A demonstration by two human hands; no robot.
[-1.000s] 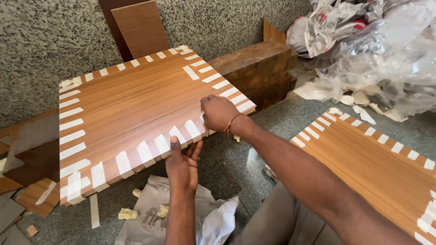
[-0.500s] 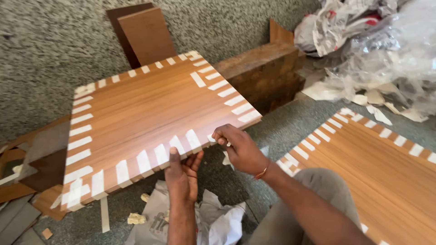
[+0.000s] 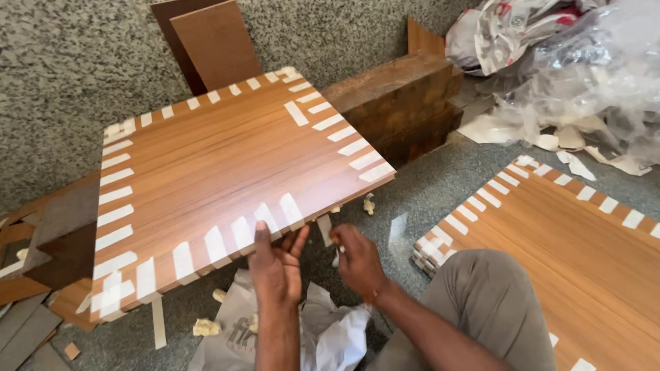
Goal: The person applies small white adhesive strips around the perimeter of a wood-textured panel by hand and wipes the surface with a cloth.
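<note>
A wood-grain laminated board with white tape strips along all its edges lies tilted across dark wooden blocks. My left hand grips the board's near edge, thumb on top and fingers underneath. My right hand is just below that edge, its fingers curled. It sits beside a loose tape strip that hangs from the board. Whether it pinches the strip is hidden.
A second taped board lies on the grey floor at right, by my knee. Crumpled plastic sheeting is piled at the back right. Brown panels lean on the speckled wall. White paper and offcuts litter the floor.
My right hand has come off the board's top near the right corner and dropped below the near edge. The left hand keeps its hold on the edge.
</note>
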